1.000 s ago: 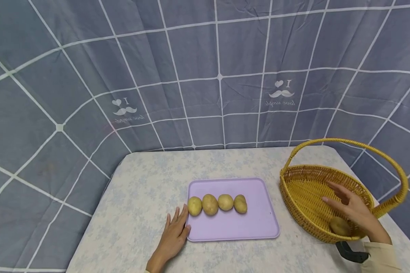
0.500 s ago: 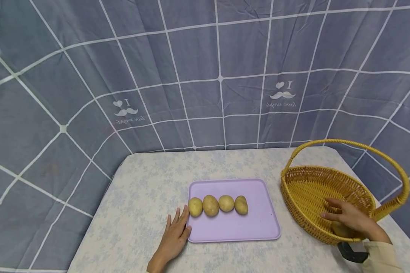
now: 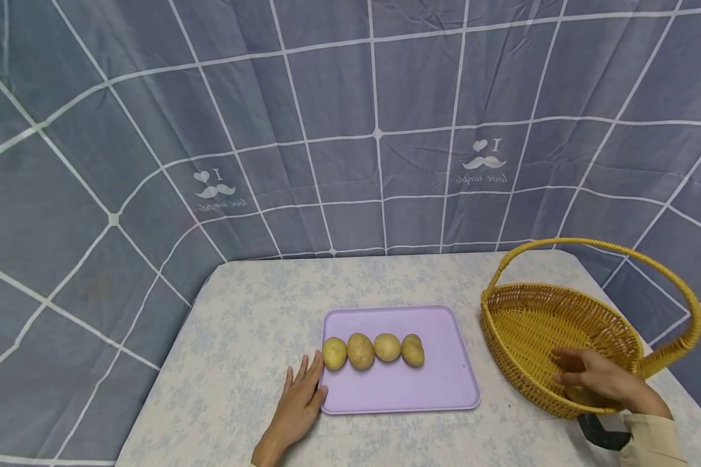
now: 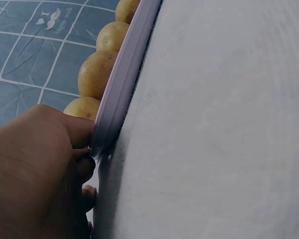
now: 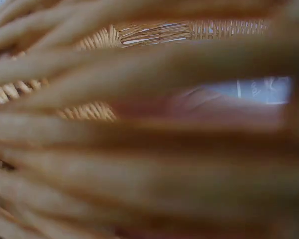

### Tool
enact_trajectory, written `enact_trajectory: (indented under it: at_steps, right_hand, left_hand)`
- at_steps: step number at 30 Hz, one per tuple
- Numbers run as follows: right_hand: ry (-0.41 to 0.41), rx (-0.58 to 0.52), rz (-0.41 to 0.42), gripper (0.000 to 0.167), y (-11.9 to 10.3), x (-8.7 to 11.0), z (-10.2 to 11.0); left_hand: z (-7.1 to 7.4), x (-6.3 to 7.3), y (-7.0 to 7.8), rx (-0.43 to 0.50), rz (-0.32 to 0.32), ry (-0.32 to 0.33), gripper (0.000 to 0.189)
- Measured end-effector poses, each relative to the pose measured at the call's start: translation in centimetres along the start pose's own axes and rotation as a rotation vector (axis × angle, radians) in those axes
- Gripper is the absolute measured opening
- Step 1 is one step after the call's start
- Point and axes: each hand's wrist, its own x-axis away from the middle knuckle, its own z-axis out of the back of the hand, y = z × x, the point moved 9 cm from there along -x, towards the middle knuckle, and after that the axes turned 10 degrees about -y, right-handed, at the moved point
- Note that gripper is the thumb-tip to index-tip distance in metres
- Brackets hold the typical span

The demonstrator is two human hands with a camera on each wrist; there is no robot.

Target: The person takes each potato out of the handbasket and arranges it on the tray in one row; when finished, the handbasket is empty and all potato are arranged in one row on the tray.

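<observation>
A lilac tray (image 3: 409,392) lies on the table, with several potatoes (image 3: 360,351) lined up in a row on its left and middle part. My left hand (image 3: 295,408) rests with spread, straight fingers against the tray's left edge; in the left wrist view, the thumb touches the rim. On the right stands a yellow wicker basket (image 3: 496,350) with a tall handle. Inside it, my right hand (image 3: 604,373) is low over a potato (image 3: 579,394), thumb and fingers apart; the hand covers most of that potato. Blurred wicker strands block the right wrist view.
The basket's handle (image 3: 613,246) arches high above its rim, behind the right hand. A pale floral cloth (image 3: 257,311) covers the table. Behind it hangs a blue-grey curtain (image 3: 339,162) with white lines. A black wrist device (image 3: 603,433) sits outside the basket's near rim.
My right hand has lowered in the basket over the potato, hiding more of it, and its fingers have drawn in somewhat. My left hand, the tray and its potatoes stay put.
</observation>
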Motion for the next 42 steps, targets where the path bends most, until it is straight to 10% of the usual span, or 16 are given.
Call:
enact_trajectory:
  at_steps: [18, 42]
  right_hand:
    - [-0.073, 0.052, 0.062, 0.042, -0.9, 0.7, -0.6]
    - [0.316, 0.081, 0.032, 0.037, -1.2, 1.4, 2.1]
  left_hand:
    - [0.1, 0.0, 0.1, -0.001, -0.016, 0.012, 0.057]
    - [0.0, -0.1, 0.1, -0.016, -0.010, 0.008, 0.056]
